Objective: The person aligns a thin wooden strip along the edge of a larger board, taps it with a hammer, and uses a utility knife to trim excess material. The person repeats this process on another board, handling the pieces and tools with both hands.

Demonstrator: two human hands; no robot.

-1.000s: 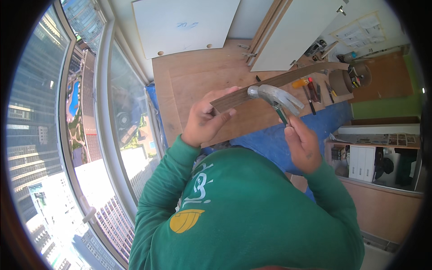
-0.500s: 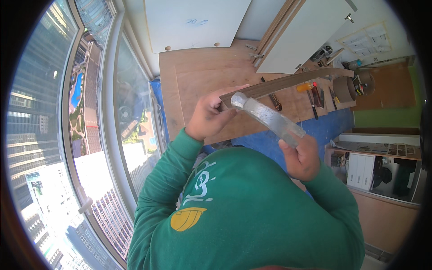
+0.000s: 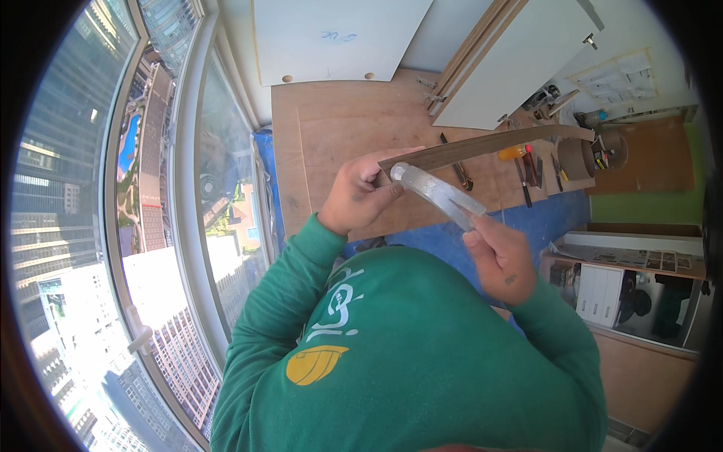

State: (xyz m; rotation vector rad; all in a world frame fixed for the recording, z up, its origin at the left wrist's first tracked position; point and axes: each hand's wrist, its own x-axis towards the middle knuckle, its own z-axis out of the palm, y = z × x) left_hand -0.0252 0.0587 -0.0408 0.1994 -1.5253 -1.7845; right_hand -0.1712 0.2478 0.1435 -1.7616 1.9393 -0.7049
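Observation:
My left hand (image 3: 355, 190) is closed on the near end of a long, thin, brown wood-grain strip (image 3: 471, 151). The strip runs off to the right above the worktop and bends at its far end. In my right hand (image 3: 503, 258) is a silvery claw hammer (image 3: 433, 188). Its round face lies at the strip's left end, beside my left thumb; the forked claw points toward my right fingers. The handle is hidden by the head and hand. Whether the face touches the strip, I cannot tell.
Beyond the strip, a wooden worktop (image 3: 339, 120) bears a yellow-handled tool (image 3: 512, 152), a red-handled tool (image 3: 529, 164) and a utility knife (image 3: 461, 173). A brown coiled roll (image 3: 576, 154) stands at its right end. White panels (image 3: 339, 38) rise behind. A window (image 3: 226, 151) is at left, a shelf unit (image 3: 600, 290) at right.
The hammer has turned, so its forked claw now shows, and its claw end has shifted left. My left hand and the strip's near end have moved slightly right in the picture.

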